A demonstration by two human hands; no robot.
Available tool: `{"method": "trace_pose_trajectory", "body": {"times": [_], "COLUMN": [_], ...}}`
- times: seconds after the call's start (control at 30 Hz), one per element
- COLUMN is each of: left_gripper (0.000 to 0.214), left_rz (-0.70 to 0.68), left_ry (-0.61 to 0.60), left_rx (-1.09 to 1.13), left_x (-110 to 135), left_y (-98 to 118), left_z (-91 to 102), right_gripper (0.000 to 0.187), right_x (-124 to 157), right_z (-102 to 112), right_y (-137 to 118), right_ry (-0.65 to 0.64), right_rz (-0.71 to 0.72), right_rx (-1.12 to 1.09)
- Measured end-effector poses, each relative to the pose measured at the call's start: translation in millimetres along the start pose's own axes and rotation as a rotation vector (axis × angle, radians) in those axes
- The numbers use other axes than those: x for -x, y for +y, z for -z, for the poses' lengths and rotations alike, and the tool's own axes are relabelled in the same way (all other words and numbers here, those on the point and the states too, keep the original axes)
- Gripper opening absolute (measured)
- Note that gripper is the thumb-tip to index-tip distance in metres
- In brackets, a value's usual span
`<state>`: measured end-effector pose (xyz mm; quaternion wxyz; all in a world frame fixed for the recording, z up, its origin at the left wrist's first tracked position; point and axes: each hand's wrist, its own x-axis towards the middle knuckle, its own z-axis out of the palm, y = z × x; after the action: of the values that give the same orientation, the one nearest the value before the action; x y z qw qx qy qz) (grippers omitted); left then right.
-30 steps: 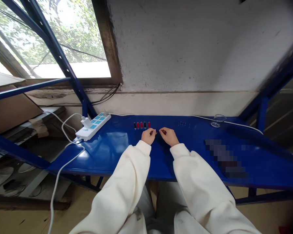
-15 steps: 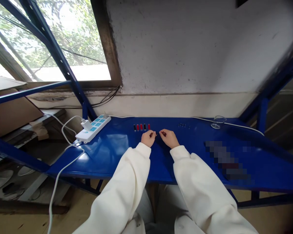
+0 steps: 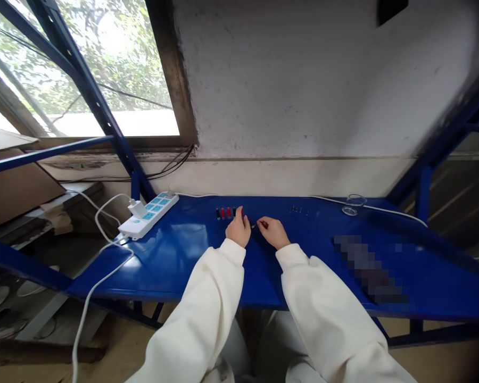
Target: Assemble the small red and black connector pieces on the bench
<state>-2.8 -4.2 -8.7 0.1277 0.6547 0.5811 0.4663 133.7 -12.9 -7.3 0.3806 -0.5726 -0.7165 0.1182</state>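
Apparently handling tiny slim silvery piece in narrow pinch of right hand, beside left hand with 1 digit raised, can't tell if gripping, likely needing steady hold next.

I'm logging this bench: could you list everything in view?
Black cylinders: two, black, back centre row
Red cylinders: three, red, same row, rightmost partly hidden
Tiny pieces: several, colour unclear, right of that row
Small piece: one, colour unclear, near centre
Clear cup: one, colourless, back right
Blurred item: one, dark, right
Power strip: one, white with blue, back left
Adapter plug: one, white, in that strip
Cables: several, white or black, mostly left
Table: one, blue, centre
Frame posts: several, blue, both sides
Window: one, brown frame, upper left
Cardboard: some, brown, far left
Wall: one, grey over cream, behind
Sleeves: two, white, foreground
Left hand: one, bare, centre
Right hand: one, bare, centre
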Motion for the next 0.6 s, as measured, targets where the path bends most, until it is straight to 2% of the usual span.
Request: {"method": "trace_pose_trajectory", "body": {"times": [0.23, 0.5, 0.6], "left_gripper": [0.050, 0.035, 0.028], "left_rz": [-0.004, 0.037, 0.024], "left_ry": [-0.059, -0.081, -0.098], "left_rx": [-0.118, -0.189, -0.111], "left_x": [-10, -18, -18], "left_y": [-3, -3, -3], "left_z": [-12.5, -10.8, -9.0], "right_gripper": [0.022, 0.021, 0.020], "right_x": [0, 0, 0], "right_z": [-1, -3, -3], "right_y": [-1, -1, -1], "right_ry": [-0.014, -0.024, -0.007], "right_rz": [0.015, 0.016, 0.012], "right_rx": [-0.017, -0.023, -0.013]}}
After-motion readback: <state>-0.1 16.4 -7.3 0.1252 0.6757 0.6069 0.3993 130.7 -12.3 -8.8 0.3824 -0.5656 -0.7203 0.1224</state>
